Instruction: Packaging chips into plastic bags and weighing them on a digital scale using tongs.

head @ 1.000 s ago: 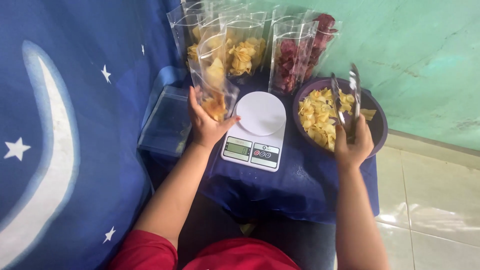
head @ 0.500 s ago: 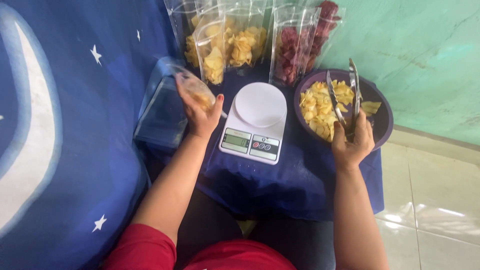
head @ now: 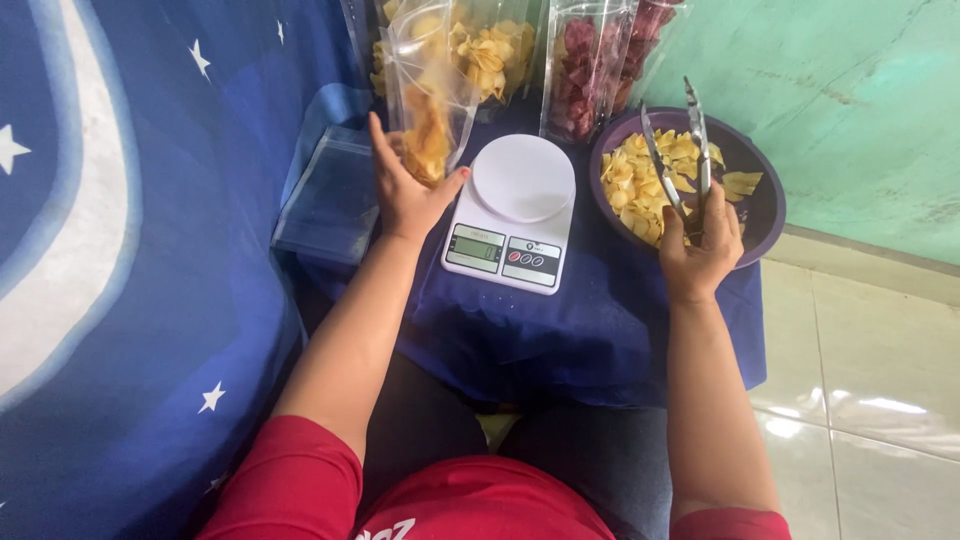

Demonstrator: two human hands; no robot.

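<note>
While tongs (head: 675,160) hover, left hand (head: 405,190) holds clear pouch (head: 430,95).

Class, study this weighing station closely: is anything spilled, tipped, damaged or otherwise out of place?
Nothing stands out. The left hand holds a clear pouch of yellow chips upright beside the white scale. The right hand holds metal tongs over the purple bowl. No chips lie on the blue cloth.

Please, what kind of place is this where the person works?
Probably a small home snack-packing spot, not a factory. A kitchen scale sits on a low stand under a blue cloth, beside a bowl of yellow chips and filled clear bags. The left hand holds a bag of chips; the right hand holds tongs.
</note>
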